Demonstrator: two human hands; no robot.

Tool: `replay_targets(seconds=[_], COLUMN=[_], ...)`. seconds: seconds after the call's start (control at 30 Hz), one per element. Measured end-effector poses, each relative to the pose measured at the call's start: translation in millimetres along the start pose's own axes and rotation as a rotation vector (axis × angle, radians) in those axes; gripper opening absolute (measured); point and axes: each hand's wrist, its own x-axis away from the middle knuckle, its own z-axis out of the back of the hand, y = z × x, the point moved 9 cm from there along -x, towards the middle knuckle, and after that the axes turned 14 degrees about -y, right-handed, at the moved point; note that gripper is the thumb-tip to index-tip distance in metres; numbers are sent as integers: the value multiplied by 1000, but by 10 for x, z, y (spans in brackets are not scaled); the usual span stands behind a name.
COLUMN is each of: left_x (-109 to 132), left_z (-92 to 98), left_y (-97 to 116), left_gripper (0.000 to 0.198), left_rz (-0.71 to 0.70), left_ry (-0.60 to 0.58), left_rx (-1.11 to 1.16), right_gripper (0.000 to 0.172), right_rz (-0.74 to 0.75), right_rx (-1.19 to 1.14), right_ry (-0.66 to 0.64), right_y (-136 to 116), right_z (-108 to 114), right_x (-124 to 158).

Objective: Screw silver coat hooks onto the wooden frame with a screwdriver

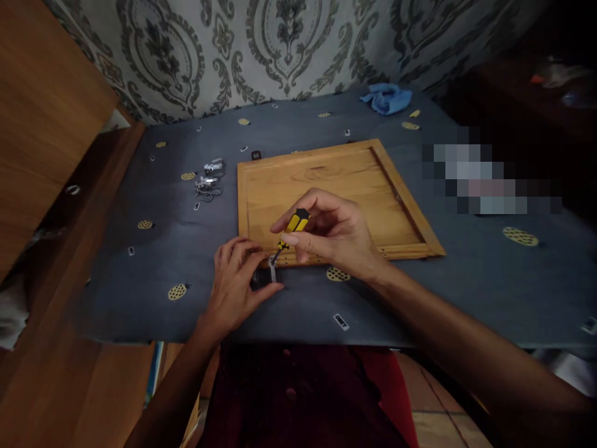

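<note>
A wooden cabinet door (pixel 336 180) lies flat on a grey cloth-covered table (pixel 186 236). My right hand (pixel 333 233) is closed round a yellow-and-black screwdriver (pixel 293 225), whose tip points down at the door's near left corner. My left hand (pixel 237 280) pinches a small metal hinge (pixel 272 269) against that corner, fingers curled round it. The screwdriver tip meets the hinge between both hands.
Several loose metal hinges (pixel 209 180) lie left of the door. A blue rag (pixel 387 98) sits at the table's far edge near the patterned wall. Wooden furniture (pixel 46 124) stands at the left. Small bits of hardware are scattered on the cloth.
</note>
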Motion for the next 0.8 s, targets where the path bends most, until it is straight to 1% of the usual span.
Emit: replay_targets(seconds=[0.13,0.2,0.4,0.57,0.7,0.8], left_x=[5,7,3,2,0,1], left_z=[-1,-1,-6,1,-4,-5], left_y=[-2,0,-1,11,-2,-11], left_gripper=[43,43,42,43,41,42], left_rz=[3,1,9,3,18,25], left_ry=[1,6,1,-4,-10,-5], left_rx=[2,-1,-8,-10,7,14], right_gripper=[36,35,37,37,37,33], right_rz=[54,53,40,21,13,3], right_rx=[27,49,17,17,33,40], right_ry=[117,140,95,106,90,54], right_y=[-45,-53,-30,0,7,-6], right_z=[100,122,61,51,49,46], right_x=[25,37,21,22,24,22])
